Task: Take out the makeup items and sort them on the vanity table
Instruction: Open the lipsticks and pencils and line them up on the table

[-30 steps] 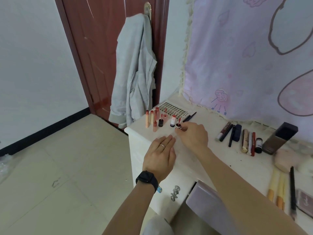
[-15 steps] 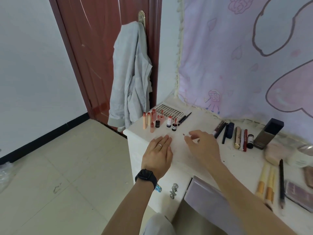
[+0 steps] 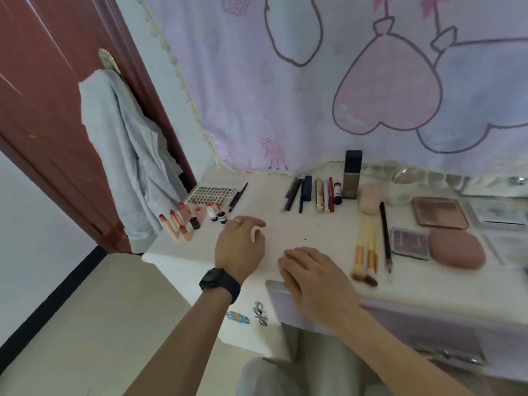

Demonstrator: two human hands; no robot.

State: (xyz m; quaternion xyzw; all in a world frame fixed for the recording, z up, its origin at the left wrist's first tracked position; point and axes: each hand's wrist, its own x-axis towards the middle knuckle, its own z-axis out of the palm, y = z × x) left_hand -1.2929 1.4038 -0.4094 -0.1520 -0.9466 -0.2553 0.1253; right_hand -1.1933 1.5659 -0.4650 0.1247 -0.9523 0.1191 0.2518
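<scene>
Makeup lies sorted on the white vanity table (image 3: 285, 221). Several small lipsticks (image 3: 188, 221) stand upright at the left corner, next to a sticker sheet (image 3: 211, 193). A row of pens and tubes (image 3: 313, 194) lies in the middle, with a dark foundation bottle (image 3: 352, 175) behind it. Brushes (image 3: 368, 252), palettes (image 3: 440, 212) and a pink puff (image 3: 455, 250) lie to the right. My left hand (image 3: 241, 247) rests on the tabletop, fingers loosely curled, holding nothing. My right hand (image 3: 311, 272) lies flat at the table's front edge, over the lilac drawer (image 3: 428, 327).
A grey garment (image 3: 128, 167) hangs on the red door (image 3: 51, 110) left of the table. A pink-and-lilac curtain (image 3: 343, 81) hangs behind it. Metal drawer knobs (image 3: 258, 312) stick out below the table edge. Tiled floor lies to the left.
My right hand let go of a small lipstick at the left group and drew back to the front edge. The camera swung right, bringing more of the table into view.
</scene>
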